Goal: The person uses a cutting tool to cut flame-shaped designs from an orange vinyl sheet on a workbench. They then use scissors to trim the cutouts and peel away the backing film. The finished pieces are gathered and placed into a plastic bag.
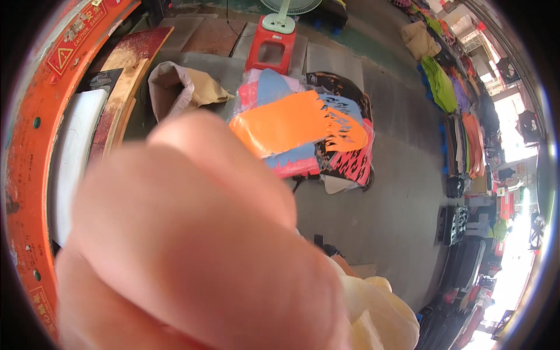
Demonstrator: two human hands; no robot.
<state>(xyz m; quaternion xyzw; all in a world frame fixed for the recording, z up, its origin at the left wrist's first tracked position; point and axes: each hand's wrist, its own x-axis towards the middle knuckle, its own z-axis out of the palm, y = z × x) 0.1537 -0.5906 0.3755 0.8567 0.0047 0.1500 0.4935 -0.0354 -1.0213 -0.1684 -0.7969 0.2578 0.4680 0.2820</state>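
Observation:
A bare hand, apparently my left hand (pixel 192 251), fills the lower left, very close and out of focus. Its fingers look bent and pressed together; anything inside them is hidden. To its right is a crumpled cream-yellow piece (pixel 379 315) like a glove or cloth; whether my right hand is inside cannot be made out. Beyond the hand lies a pile of flat cut sheets: an orange sheet (pixel 274 125) with jagged cutouts on top, blue-grey (pixel 274 84) and pink-red pieces (pixel 353 166) under it. Neither hand visibly touches the pile.
A red stool (pixel 271 49) with a white fan (pixel 280 22) on it stands behind the pile. An open paper sack (pixel 175 87) is left of it. Along the left runs an orange machine frame (pixel 35 175) beside a white panel (pixel 76 157). Stacked coloured materials (pixel 437 84) line the right.

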